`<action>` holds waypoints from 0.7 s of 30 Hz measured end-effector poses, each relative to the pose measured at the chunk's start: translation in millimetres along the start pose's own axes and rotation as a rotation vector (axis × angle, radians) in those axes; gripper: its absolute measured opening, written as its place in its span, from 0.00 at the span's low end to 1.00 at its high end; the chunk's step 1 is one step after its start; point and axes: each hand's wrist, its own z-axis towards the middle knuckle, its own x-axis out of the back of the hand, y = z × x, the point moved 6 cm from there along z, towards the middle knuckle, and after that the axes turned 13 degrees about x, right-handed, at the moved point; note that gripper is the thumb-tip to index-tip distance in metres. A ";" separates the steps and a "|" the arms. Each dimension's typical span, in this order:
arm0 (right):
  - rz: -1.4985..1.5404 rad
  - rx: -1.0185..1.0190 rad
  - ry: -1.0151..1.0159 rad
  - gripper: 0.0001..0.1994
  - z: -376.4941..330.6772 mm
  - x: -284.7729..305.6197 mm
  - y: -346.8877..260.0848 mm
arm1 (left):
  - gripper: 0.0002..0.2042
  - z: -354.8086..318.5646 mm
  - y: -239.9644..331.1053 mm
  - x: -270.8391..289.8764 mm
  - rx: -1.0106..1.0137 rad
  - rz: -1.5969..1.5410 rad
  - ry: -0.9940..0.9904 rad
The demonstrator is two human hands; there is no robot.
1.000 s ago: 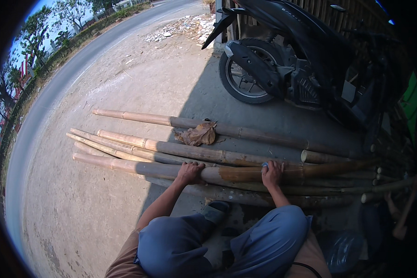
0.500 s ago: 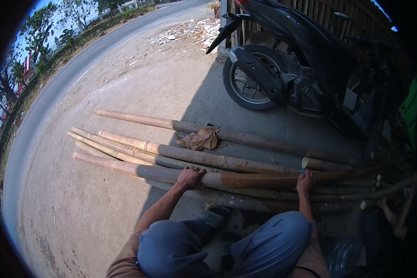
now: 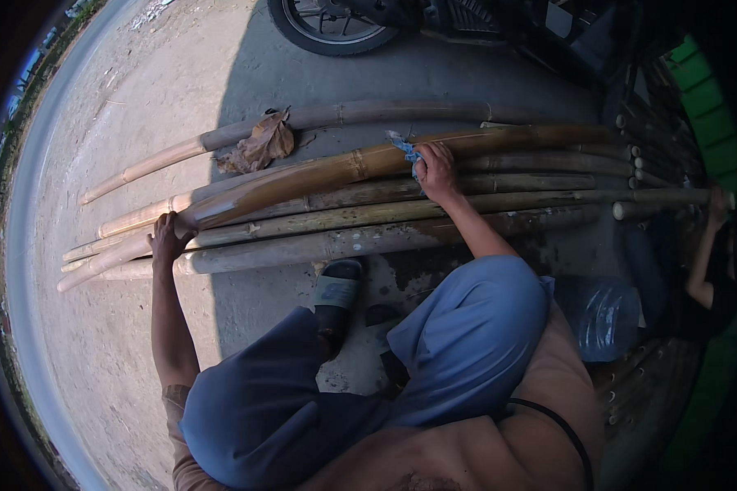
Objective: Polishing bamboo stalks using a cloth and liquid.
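A long bamboo pole lies slanting across the other poles before me, its right stretch brown and glossy as if wet, its left end pale. My left hand is closed round this pole near the pale end, in the sunlight. Farther right, my right hand presses a crumpled blue-and-white rag against the pole's glossy part; whether the rag is cloth or plastic I cannot tell. Several more bamboo poles lie side by side under and beside it.
A dry brown leaf rests near the far pole. Beyond stands a motorbike. At right, another person's hand is on a pole, near a clear blue plastic jug and stacked bamboo ends. My sandalled foot is close to the nearest pole.
My view has tipped downward. My left hand has slid left along the pole toward its pale end, and my right hand has moved left with the rag. More of the pole looks glossy brown.
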 end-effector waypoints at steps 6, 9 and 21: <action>0.111 -0.044 -0.085 0.09 17.9 -34.1 -25.2 | 0.54 21.4 -8.6 -12.0 0.045 0.067 -0.028; 0.063 -0.084 -0.137 0.09 4.4 -21.1 3.1 | 0.30 16.3 77.2 -8.3 -0.138 0.049 -0.302; -0.034 -0.271 -0.855 0.44 52.5 -26.3 59.1 | 0.42 -28.6 175.4 2.9 -0.393 -0.175 0.031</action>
